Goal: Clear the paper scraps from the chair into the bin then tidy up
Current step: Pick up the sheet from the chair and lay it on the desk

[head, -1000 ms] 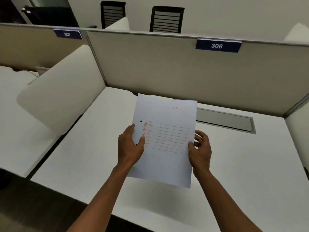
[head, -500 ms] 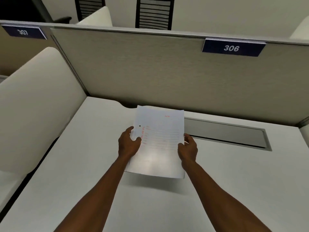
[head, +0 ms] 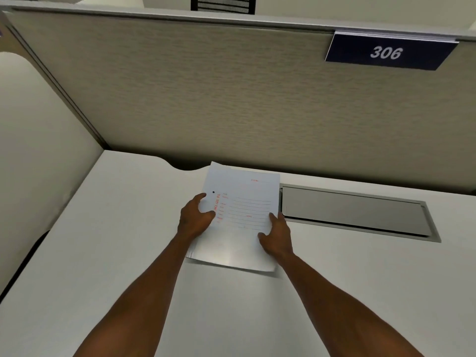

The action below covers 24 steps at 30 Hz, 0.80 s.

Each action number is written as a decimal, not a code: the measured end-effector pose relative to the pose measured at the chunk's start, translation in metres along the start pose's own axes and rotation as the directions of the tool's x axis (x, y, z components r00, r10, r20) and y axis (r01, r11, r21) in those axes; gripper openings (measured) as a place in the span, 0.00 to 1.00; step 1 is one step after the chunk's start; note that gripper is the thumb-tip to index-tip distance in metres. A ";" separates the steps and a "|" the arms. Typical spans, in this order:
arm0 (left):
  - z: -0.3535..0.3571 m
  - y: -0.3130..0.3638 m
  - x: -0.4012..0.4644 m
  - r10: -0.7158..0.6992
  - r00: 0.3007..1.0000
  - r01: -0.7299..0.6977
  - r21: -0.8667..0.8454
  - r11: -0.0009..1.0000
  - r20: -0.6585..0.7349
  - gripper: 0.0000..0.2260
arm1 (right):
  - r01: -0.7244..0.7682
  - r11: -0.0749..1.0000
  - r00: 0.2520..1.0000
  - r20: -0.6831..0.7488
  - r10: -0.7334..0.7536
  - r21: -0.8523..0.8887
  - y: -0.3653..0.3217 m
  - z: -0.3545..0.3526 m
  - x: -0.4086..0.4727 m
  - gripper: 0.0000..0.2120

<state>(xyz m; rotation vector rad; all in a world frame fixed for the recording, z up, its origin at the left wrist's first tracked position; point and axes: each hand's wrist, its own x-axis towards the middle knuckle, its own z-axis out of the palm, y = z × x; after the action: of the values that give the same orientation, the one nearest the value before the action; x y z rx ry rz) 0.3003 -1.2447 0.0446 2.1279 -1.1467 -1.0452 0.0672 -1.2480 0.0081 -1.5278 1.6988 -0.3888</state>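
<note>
A white paper file (head: 242,202) with red print and ruled lines lies nearly flat on the white desk (head: 123,253), close to the back partition. My left hand (head: 197,215) grips its left edge, thumb on top. My right hand (head: 277,234) holds its right edge near the lower corner. The near edge of the file shows several stacked sheets just above the desk surface. No chair, bin or paper scraps are in view.
A beige partition (head: 231,99) with a blue "306" sign (head: 386,52) closes the back of the desk. A grey cable-tray lid (head: 353,212) is set into the desk right of the file. A white side divider (head: 33,163) stands on the left.
Both hands have carried the file forward and down from mid-air to the desk surface near the partition. The view has moved closer to the desk.
</note>
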 end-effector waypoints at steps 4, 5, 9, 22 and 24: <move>0.008 -0.016 0.007 -0.016 1.000 0.016 0.022 1.000 0.006 0.30 | 0.049 0.975 0.993 0.116 -0.024 -0.216 0.011 0.008 0.012 0.41; 0.010 -0.020 0.009 -0.012 1.000 0.012 0.033 0.999 0.004 0.30 | 0.055 0.964 0.992 0.126 -0.022 -0.260 0.012 0.011 0.016 0.43; 0.015 -0.028 0.015 0.013 1.000 -0.012 0.025 1.000 -0.005 0.31 | 0.068 0.894 0.991 0.135 -0.009 -0.442 0.011 0.015 0.023 0.44; 0.022 -0.033 0.023 0.049 0.999 -0.051 0.104 0.993 0.019 0.35 | 0.122 0.811 0.990 0.134 -0.055 -0.572 0.022 0.021 0.020 0.41; 0.024 -0.036 0.022 0.053 0.998 -0.055 0.126 0.990 0.024 0.36 | 0.125 0.806 0.990 0.127 -0.063 -0.578 0.024 0.023 0.019 0.40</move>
<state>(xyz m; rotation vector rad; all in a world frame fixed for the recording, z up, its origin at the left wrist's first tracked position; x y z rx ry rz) 0.3056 -1.2460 -0.0034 2.1743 -1.3045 -0.9957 0.0683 -1.2547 -0.0292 -2.0385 1.7537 0.1973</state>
